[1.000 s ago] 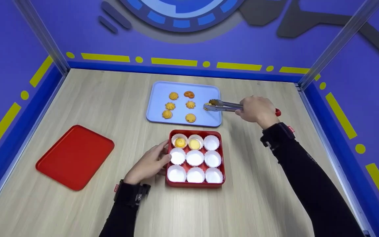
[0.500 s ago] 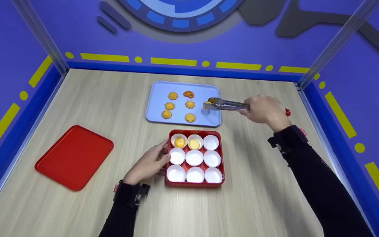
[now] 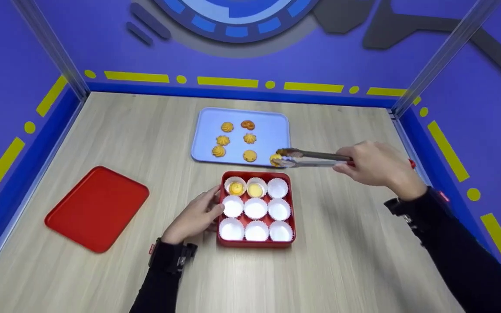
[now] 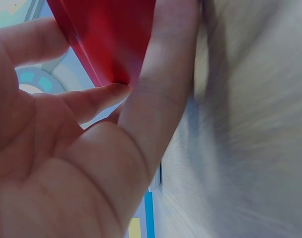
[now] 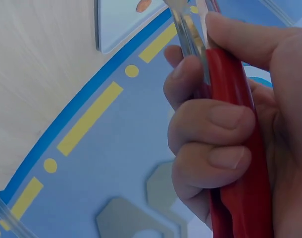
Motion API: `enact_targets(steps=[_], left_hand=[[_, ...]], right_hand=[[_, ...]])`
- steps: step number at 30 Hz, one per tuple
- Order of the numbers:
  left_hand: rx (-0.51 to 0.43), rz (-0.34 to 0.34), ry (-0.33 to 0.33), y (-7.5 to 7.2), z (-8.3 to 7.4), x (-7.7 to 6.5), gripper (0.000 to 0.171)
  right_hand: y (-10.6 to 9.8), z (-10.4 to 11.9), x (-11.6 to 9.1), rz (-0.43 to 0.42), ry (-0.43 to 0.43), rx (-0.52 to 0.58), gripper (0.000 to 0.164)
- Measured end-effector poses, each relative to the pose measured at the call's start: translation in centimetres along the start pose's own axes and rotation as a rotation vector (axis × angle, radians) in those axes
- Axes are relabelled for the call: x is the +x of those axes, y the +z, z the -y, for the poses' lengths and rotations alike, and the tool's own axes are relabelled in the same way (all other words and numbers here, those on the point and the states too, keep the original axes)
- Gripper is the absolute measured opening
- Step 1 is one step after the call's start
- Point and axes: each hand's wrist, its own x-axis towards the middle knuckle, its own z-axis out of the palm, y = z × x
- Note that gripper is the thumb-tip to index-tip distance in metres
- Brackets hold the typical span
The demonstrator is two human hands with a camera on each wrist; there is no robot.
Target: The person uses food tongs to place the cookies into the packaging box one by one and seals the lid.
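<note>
My right hand [image 3: 374, 163] grips the red handles [image 5: 240, 148] of metal tongs [image 3: 320, 155]. Pinched in the tongs' tips is a small round yellow cookie [image 3: 275, 160], over the near right corner of the light blue tray [image 3: 270, 124]. In the head view, my left hand [image 3: 196, 215] rests against the left side of a square red box [image 3: 255, 244], thumb at its rim. In the left wrist view, its fingers touch the box's wall. White paper cups [image 3: 255, 208] line the box in rows; the far left and far middle cups each hold a yellow cookie.
On the blue tray lie several swirled and star-shaped cookies [image 3: 218, 151], a round cookie [image 3: 249, 155] and a pretzel-shaped one [image 3: 247, 124]. A flat red tray or lid [image 3: 98, 208] lies on the table at left. Blue panels [image 3: 233, 65] enclose the table's back and sides.
My right hand has carried the tongs toward me and slightly right, with the cookie lifted from the tray's right part to over its near right corner. The left hand keeps its place at the box.
</note>
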Motion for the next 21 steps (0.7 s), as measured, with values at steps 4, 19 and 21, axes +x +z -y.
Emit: enact_targets(steps=[4, 19, 21], left_hand=[[0.015, -0.001, 0.013, -0.2, 0.0, 0.0, 0.065], [0.041, -0.009, 0.028, 0.0, 0.2, 0.1, 0.064], [0.040, -0.003, 0.025, 0.0, 0.1, 0.2, 0.065]], right_hand=[[-0.3, 0.3, -1.5, 0.002, -0.047, -0.024, 0.017], [0.0, 4.1, -2.1, 0.016, -0.085, -0.213, 0.024], [0.0, 4.6, -2.0, 0.017, -0.081, -0.251, 0.026]])
